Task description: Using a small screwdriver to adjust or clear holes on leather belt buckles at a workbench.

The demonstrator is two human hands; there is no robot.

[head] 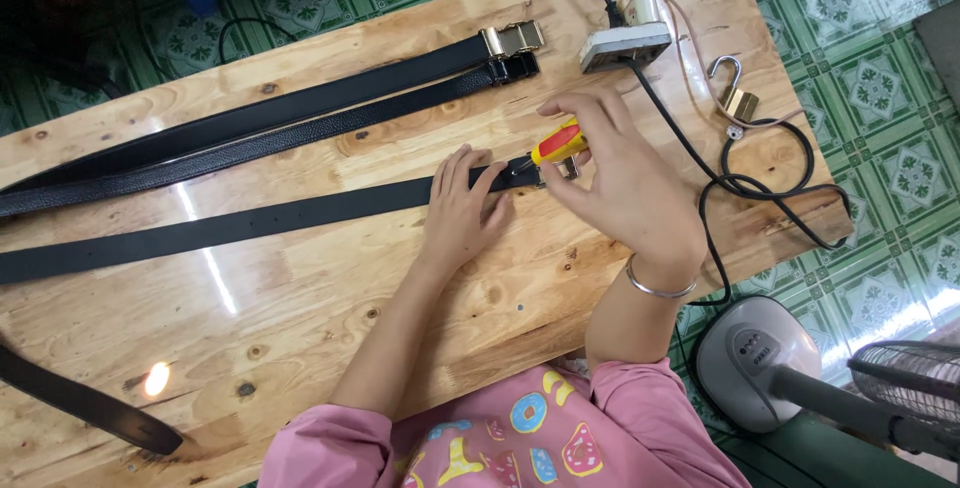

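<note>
The left hand (462, 210) lies flat with its fingers spread and pressed down on a long black leather belt (250, 221), which stretches across the middle of the pale knotty wooden tabletop (300, 328) from the left edge to the hands. The right hand (625, 173), a thin silver bangle (658, 288) on its wrist, pinches a small screwdriver with a yellow and red handle (556, 142) between thumb and fingertips, its tip set on the belt's end by a small metal buckle piece (565, 170).

Farther back lie two more black belts (300, 118) side by side, one with a gold-coloured clasp buckle (513, 39). Beyond the right hand sit a white power strip (625, 46) with black cables (760, 183) and a brass padlock (735, 96). The floor has green patterned tiles (880, 88); a grey standing fan (800, 368) is at lower right.
</note>
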